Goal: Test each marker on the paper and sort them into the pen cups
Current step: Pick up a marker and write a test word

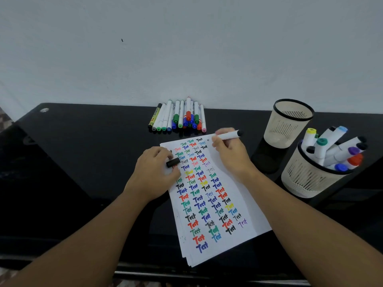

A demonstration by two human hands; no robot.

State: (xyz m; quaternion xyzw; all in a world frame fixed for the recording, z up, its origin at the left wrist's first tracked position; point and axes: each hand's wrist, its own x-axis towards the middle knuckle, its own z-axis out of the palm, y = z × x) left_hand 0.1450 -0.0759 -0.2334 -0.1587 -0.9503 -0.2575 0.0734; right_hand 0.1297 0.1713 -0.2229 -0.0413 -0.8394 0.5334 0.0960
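My right hand point(227, 151) grips a white marker point(228, 135) in a writing hold, its black far end pointing toward two o'clock and its tip, hidden behind my fingers point(216, 141), down at the top right corner of the paper point(248, 204), where there is still bare white to write on. My left hand point(154, 172) rests on the sheet's left edge at about nine o'clock from the marker, I judge to keep the sheet steady, and its fingers pinch the black cap point(173, 162) so it is ready to go back on once the stroke is judged. The paper lies slanted on the black table point(83, 152), a small stack of sheets, the top one nearly filled with rows of the word "Test" in black, red, blue, green, yellow and purple, some bold and some faint. At twelve o'clock from the paper a pile of untested markers point(178, 117) lies against the wall, white barrels with green, blue, red and pink caps. At three o'clock stands the full pen cup point(310, 179), crowded with capped markers, and just behind it at two o'clock the other pen cup point(288, 123), in which I can see no markers. Both seem close enough for my right hand to drop this marker in.
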